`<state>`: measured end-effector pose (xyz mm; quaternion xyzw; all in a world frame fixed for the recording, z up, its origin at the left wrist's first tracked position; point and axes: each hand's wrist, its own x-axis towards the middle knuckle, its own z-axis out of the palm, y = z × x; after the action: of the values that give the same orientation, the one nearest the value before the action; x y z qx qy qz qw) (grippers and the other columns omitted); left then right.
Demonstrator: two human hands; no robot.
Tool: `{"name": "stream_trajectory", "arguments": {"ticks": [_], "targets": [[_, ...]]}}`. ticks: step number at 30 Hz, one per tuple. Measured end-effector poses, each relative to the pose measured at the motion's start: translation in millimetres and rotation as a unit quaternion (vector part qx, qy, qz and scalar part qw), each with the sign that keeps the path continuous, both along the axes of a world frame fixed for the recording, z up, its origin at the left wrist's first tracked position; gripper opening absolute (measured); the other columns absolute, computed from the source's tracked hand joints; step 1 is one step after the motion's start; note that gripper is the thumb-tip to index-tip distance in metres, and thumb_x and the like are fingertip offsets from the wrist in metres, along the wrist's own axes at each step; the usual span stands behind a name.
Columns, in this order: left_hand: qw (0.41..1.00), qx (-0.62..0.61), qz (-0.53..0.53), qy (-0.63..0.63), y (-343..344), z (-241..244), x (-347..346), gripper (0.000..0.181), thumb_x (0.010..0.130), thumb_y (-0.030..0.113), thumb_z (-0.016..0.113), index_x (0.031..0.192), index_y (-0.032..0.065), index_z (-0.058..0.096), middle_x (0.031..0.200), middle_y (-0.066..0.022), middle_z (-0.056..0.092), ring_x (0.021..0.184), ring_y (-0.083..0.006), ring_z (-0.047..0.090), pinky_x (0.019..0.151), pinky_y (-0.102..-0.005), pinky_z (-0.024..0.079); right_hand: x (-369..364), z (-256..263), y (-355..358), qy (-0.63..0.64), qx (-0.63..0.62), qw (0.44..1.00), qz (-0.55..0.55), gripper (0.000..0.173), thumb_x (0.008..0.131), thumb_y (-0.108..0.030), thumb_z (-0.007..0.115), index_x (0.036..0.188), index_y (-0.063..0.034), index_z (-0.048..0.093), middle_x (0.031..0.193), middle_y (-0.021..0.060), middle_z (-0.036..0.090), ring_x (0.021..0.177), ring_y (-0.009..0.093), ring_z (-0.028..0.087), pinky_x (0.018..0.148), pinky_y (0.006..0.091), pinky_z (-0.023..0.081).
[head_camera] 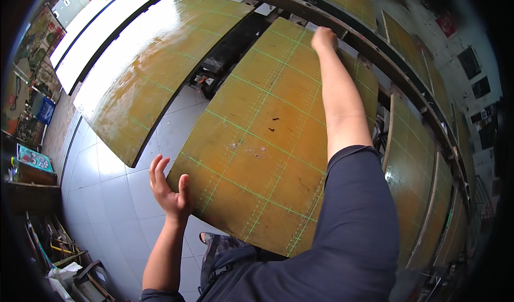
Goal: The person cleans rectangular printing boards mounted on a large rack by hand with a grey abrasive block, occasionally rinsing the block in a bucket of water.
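Note:
A large olive-yellow board (257, 141) printed with green grid lines and small marks lies before me, two small dark bits near its middle. At its near left corner is my left hand (172, 189), fingers spread and thumb up, holding nothing that shows. My right arm reaches across to the far right edge, where my right hand (324, 39) is curled beside a dark metal rail (353, 37). Whether its fingers grip the board's edge or anything else is hidden.
Another glossy board (160, 69) stands out on the left, past a dark gap. Similar boards (413, 169) line the right side beyond the frame. Pale floor tiles (108, 197) show at lower left, near a cluttered heap of sticks and scraps (68, 254).

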<state>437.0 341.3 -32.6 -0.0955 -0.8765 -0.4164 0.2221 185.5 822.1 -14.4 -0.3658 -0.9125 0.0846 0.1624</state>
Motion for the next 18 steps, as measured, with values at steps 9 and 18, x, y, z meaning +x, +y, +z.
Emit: {"name": "stream_trajectory", "arguments": {"ticks": [9,18], "targets": [[1.0,-0.024,0.018,0.004,0,-2,-1,0.054,0.076,0.048,0.057,0.107,0.0033,0.049,0.116,-0.0167,0.047,0.106,-0.0332,0.046,0.09,-0.0414,0.032,20,18,-135,0.019,0.068,0.918,0.391,0.036,0.067,-0.007,0.051,0.102,-0.0111,0.058,0.101,0.0136,0.06,0.092,0.031,0.058,0.084,0.0382,0.046],[0.999,-0.024,0.036,0.023,1,-8,-4,0.051,0.076,0.045,0.06,0.105,0.0045,0.05,0.114,-0.0126,0.048,0.102,-0.0293,0.048,0.086,-0.0389,0.033,252,33,-223,0.027,-0.071,0.767,0.637,0.04,0.065,0.003,0.047,0.103,-0.0042,0.054,0.102,0.0161,0.059,0.091,0.033,0.057,0.08,0.0377,0.048]]}}
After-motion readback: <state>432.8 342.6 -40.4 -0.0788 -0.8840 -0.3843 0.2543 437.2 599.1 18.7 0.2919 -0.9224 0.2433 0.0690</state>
